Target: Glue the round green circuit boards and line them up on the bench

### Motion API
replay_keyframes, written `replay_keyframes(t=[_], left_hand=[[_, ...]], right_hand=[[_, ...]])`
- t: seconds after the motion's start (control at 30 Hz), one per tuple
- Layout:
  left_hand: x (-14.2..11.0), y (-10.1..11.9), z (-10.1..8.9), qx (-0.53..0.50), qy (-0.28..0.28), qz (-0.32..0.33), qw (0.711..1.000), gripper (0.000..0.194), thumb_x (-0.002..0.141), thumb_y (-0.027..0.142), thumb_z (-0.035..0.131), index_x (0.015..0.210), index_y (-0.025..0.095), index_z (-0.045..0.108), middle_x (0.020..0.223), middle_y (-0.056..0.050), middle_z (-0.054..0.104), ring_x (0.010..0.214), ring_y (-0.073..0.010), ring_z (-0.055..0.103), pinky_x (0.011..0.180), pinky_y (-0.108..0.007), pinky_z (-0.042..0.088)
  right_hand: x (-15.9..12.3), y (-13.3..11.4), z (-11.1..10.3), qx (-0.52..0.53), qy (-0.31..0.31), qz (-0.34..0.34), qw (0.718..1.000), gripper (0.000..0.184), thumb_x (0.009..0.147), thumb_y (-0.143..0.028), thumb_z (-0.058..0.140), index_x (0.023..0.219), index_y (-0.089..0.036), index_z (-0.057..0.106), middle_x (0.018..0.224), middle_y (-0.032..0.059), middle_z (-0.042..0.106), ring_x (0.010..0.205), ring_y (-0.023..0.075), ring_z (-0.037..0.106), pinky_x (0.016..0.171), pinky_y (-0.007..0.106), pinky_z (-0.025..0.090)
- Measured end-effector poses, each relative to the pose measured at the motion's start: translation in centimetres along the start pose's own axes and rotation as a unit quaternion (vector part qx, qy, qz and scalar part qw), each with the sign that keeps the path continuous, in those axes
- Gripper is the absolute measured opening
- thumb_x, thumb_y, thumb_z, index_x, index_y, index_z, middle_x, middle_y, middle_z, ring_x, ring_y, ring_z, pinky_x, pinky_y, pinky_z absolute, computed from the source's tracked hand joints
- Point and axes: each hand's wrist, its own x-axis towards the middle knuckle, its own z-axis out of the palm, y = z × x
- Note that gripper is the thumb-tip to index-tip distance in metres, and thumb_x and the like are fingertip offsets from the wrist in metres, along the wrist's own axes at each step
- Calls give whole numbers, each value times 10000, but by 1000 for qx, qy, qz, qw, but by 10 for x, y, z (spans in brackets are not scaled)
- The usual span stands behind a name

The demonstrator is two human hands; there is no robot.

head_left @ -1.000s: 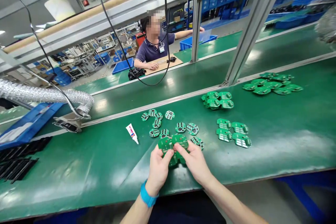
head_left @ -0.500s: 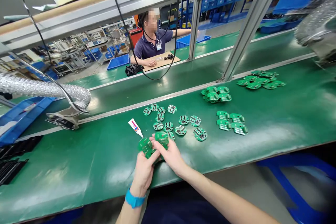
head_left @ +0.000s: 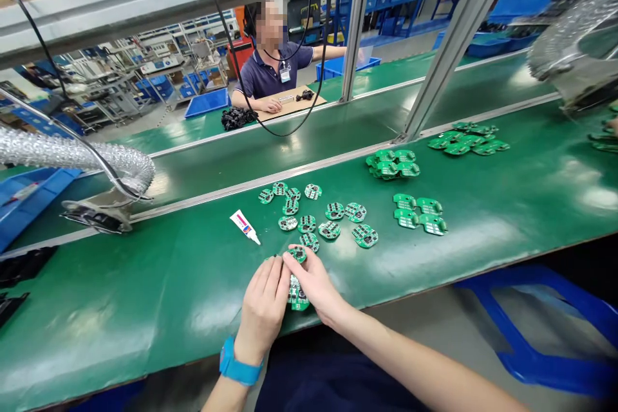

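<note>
Near the front edge of the green bench, my two hands meet around a green circuit board panel [head_left: 298, 299] whose component side faces up. The back of my left hand [head_left: 264, 299] covers the panel's left part, its fingers closed over it. My right hand [head_left: 316, 280] pinches the upper right section between thumb and fingers. Just beyond lie several loose rounded circuit boards [head_left: 329, 230], some touching one another. A white glue tube [head_left: 245, 226] rests to the left of them, its nozzle pointing toward my hands.
Joined green panels [head_left: 420, 214] lie to the right, with stacked panels [head_left: 393, 164] behind. Foil ducts stand left [head_left: 116, 164] and right [head_left: 564, 45]. A black cable [head_left: 284, 135] hangs in front. Across the frame a co-worker [head_left: 275, 67] sits; black parts [head_left: 24, 264] lie at left.
The panel has been turned from its plain side to its component side. My left hand has rolled over so its back faces up. The view has shifted slightly.
</note>
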Motion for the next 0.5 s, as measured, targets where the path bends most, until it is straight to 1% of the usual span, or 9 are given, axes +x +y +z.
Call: replay_keyframes(t=[0.1,0.17,0.23,0.27,0.3,0.33,0.4,0.47,0.5], left_hand=[[-3,11,5,-42,-30,-43,998,640,928,7,408,1549,142,326,1398,-174,586,1325,-271,544,1081,-450,499],[-2,15,1,-99,-63,-93,989,708,891,-24,393,1562,185,299,1462,-152,526,1388,-260,474,1133,-480,445],[1,15,-8,-188,-111,-143,965,765,855,15,475,1565,234,292,1551,-126,417,1464,-281,356,1194,-536,341],[4,14,-13,-242,-128,-171,947,783,840,61,539,1560,254,301,1586,-115,360,1487,-298,305,1209,-552,300],[6,13,-17,-294,-128,-207,924,782,831,120,595,1549,267,323,1604,-109,321,1495,-311,277,1213,-552,279],[9,12,-20,-339,-104,-255,900,742,838,184,628,1526,270,363,1599,-110,321,1487,-313,288,1206,-535,289],[15,11,-18,-391,-2,-387,835,550,899,302,602,1433,247,480,1510,-123,427,1391,-280,424,1134,-450,384],[22,10,-8,-402,102,-507,756,390,955,403,531,1288,208,586,1287,-120,585,1153,-230,579,970,-353,469],[26,8,0,-411,120,-541,724,369,952,449,532,1204,197,627,1152,-101,636,999,-206,611,872,-315,476]], right_hand=[[9,10,-6,-55,8,-44,997,438,807,-504,687,1106,-192,615,1056,63,686,969,220,633,925,363,499],[13,13,-9,-91,9,-74,993,397,841,-480,642,1110,-189,617,1108,75,675,992,219,623,941,362,484],[16,13,-13,-108,5,-103,989,397,877,-487,601,1147,-196,601,1110,74,672,979,214,625,920,350,487],[18,13,-14,-112,2,-114,987,415,893,-501,584,1180,-201,584,1058,65,677,929,207,630,881,342,497],[18,13,-15,-117,-2,-118,986,441,906,-518,568,1217,-206,563,972,50,679,853,200,628,823,334,505],[19,13,-16,-124,-7,-119,985,469,913,-536,558,1248,-208,545,875,30,668,773,195,616,759,326,505],[18,14,-17,-142,-20,-112,983,520,910,-568,558,1284,-209,522,729,-3,625,676,193,586,676,316,486],[18,17,-18,-161,-41,-109,980,557,895,-593,575,1300,-215,519,706,-4,624,678,199,594,665,314,481],[18,18,-19,-169,-54,-107,978,572,887,-601,585,1310,-222,517,713,0,632,674,199,596,656,312,481]])
